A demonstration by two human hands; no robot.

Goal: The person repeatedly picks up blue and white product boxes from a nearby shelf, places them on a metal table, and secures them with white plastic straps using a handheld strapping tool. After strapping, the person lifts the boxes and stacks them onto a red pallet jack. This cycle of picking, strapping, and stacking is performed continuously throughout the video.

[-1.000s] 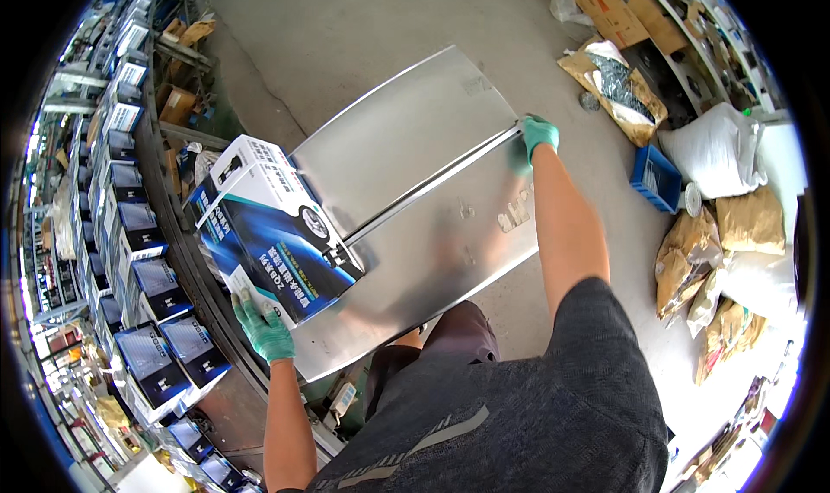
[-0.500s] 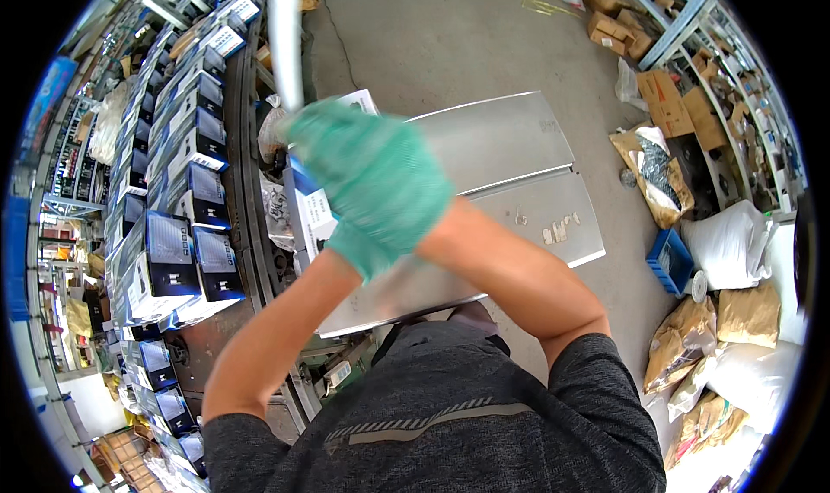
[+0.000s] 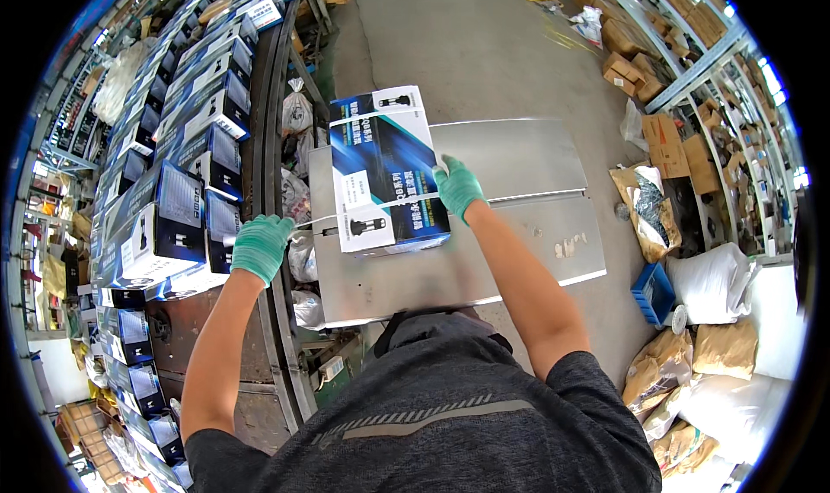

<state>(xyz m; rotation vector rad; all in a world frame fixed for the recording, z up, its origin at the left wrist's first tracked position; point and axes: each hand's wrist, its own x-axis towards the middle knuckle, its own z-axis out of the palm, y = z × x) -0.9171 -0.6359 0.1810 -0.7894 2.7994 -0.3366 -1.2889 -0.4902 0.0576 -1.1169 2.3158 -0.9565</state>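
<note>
A blue, black and white carton [image 3: 380,160] lies on a metal worktop [image 3: 519,160], with white strapping around it at both ends. From its near strap, a loose white end runs left to my left hand [image 3: 261,248]. That green-gloved hand is closed on the strap, beside the edge of the bench on the left. My right hand [image 3: 459,187], also in a green glove, grips the carton's right edge where the near strap passes. Some of its fingertips are hidden against the carton's side.
Rows of similar cartons [image 3: 177,225] stand on the dark bench [image 3: 233,337] to my left. Plastic bags [image 3: 296,111] hang between bench and worktop. At right are a blue bin [image 3: 653,294], sacks [image 3: 711,281], brown packages [image 3: 726,348] and metal shelving [image 3: 692,78] with cardboard boxes.
My hands, together and blurred over the carton before, have parted. The left went left and down, drawing the strap end out; the right moved to the carton's right edge.
</note>
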